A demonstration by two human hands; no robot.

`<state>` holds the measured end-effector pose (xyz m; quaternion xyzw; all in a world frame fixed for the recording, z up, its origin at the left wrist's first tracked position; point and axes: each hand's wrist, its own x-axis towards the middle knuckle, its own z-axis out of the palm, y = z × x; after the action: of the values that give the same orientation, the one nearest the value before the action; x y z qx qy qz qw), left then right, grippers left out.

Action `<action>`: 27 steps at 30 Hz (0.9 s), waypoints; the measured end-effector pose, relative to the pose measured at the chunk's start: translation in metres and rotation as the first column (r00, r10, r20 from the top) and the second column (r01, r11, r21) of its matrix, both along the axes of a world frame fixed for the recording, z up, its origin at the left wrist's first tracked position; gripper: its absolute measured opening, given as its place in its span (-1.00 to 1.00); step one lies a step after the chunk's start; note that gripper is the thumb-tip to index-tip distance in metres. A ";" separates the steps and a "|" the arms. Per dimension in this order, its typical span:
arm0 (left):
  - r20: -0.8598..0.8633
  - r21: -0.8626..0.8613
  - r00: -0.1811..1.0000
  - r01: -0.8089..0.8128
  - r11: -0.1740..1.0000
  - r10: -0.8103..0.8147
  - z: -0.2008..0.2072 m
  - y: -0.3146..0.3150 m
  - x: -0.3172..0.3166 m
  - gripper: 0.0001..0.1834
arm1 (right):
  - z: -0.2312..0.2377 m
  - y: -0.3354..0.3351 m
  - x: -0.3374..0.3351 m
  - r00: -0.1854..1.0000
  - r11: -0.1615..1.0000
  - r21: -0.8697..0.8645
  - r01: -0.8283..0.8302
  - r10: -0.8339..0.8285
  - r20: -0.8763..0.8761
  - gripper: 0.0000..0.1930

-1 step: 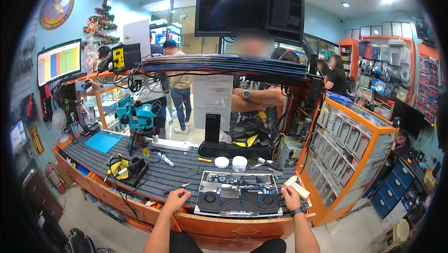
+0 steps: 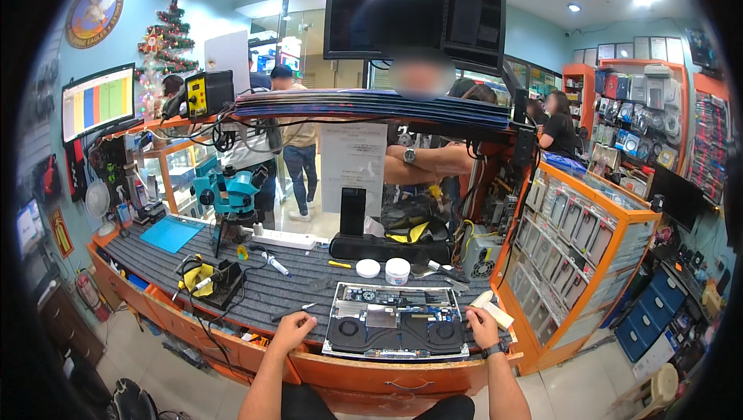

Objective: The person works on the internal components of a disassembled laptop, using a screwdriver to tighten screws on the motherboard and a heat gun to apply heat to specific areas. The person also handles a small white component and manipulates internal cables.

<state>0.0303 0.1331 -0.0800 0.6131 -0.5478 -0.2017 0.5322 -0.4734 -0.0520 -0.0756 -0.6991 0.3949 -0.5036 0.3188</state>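
Observation:
An opened laptop lies on the bench in front of me. Its board, two black fans and dark heat pipes are bare, with a greyish square in the middle. Beside its left edge is my left hand, fingers curled together. A thin dark tool with a pale tip lies just beyond it. At the laptop's right edge my right hand has thumb and fingers pinched. Against it lies a cream, brush-like piece; whether I grip this is unclear. Behind the laptop stand an open white jar and its lid.
A soldering iron stand and a teal microscope stand on the left. Behind the jar is a long black bar with a phone upright before a clear panel. A glass display case borders the right side. Drawers lie below the bench edge.

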 end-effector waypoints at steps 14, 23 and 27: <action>0.060 0.053 0.998 -0.020 0.998 0.016 0.021 0.010 -0.007 -0.68 | 0.003 0.001 0.002 1.000 0.997 0.073 -0.009 0.008 0.020 -0.69; 0.032 0.076 0.999 -0.029 0.997 0.027 0.012 0.008 -0.006 -0.71 | -0.003 0.000 0.002 0.997 0.996 0.083 -0.025 0.019 0.073 -0.68; 0.086 -0.071 0.996 -0.013 0.997 0.019 0.001 -0.001 0.006 -0.71 | -0.010 -0.013 -0.001 0.997 0.999 0.002 0.032 -0.031 -0.074 -0.70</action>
<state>0.0360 0.1323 -0.0789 0.6065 -0.5722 -0.1512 0.5309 -0.4749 -0.0654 -0.0857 -0.7105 0.4183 -0.4815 0.2973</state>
